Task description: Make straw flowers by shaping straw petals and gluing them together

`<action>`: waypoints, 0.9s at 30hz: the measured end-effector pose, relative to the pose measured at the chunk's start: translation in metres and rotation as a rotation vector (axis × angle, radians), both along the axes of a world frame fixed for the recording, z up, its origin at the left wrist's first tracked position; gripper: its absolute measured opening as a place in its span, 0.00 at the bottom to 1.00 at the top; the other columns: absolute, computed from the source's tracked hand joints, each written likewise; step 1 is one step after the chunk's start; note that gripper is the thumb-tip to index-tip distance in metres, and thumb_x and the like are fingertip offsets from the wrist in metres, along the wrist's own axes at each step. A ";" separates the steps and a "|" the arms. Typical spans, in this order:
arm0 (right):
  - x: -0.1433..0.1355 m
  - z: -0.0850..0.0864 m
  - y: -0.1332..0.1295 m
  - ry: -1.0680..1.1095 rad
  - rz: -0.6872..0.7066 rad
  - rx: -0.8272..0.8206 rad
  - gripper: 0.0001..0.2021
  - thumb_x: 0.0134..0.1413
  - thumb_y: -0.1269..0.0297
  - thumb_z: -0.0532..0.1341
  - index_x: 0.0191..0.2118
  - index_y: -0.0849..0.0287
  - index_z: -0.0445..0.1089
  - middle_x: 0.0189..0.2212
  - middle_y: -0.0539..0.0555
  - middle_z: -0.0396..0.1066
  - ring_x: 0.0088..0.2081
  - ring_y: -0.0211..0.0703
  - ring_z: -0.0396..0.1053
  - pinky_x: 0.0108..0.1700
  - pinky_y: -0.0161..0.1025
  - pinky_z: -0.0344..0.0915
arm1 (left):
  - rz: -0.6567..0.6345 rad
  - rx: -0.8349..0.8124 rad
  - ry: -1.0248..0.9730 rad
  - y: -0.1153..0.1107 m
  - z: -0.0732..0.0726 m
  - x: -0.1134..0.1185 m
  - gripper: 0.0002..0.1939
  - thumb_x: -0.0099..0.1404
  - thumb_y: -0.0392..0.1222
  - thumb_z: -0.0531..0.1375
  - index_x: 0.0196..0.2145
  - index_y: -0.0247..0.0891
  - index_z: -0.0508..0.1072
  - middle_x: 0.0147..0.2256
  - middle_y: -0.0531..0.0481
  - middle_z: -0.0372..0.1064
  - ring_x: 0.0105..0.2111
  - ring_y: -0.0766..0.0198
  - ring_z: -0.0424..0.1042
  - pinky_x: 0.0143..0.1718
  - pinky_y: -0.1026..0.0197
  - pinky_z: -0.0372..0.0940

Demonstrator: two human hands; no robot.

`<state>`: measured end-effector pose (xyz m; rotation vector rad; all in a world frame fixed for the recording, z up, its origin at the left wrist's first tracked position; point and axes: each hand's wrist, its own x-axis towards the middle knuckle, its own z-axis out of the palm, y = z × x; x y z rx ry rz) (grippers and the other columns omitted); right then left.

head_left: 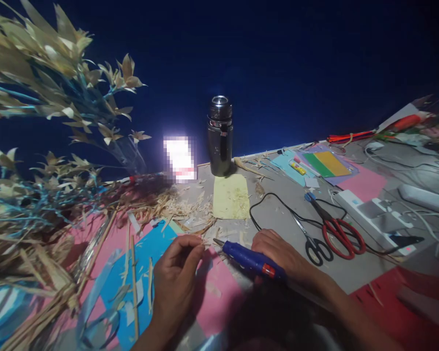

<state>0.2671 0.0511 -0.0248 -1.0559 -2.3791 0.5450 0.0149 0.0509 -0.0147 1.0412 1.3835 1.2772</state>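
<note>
My right hand (274, 251) is closed around a blue hot glue gun (245, 258) with a red switch and a metal nozzle. Its nozzle points left, towards my other hand. My left hand (179, 273) is pinched, thumb against forefinger; whatever sits between the fingertips is too small to make out. Pink paper (217, 292) lies beneath both hands, and blue paper (146, 258) with thin strips on it is to the left. Just beyond the nozzle is a pale yellow sheet (231, 197) with glue-like smears.
A dark flask (220, 139) stands at the back beside a bright, pixelated panel (181, 158). Dried-leaf flowers (106, 83) rise at left above piled husks. Black-handled scissors (316, 248), red-handled scissors (342, 236), a power strip (373, 217) and cables are at right.
</note>
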 end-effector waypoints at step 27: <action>-0.005 0.000 -0.002 -0.099 -0.058 -0.063 0.14 0.70 0.52 0.60 0.37 0.57 0.68 0.33 0.52 0.69 0.38 0.46 0.65 0.45 0.44 0.58 | 0.016 -0.003 -0.077 0.000 0.000 -0.001 0.09 0.61 0.45 0.71 0.32 0.40 0.77 0.31 0.53 0.74 0.31 0.64 0.72 0.34 0.63 0.68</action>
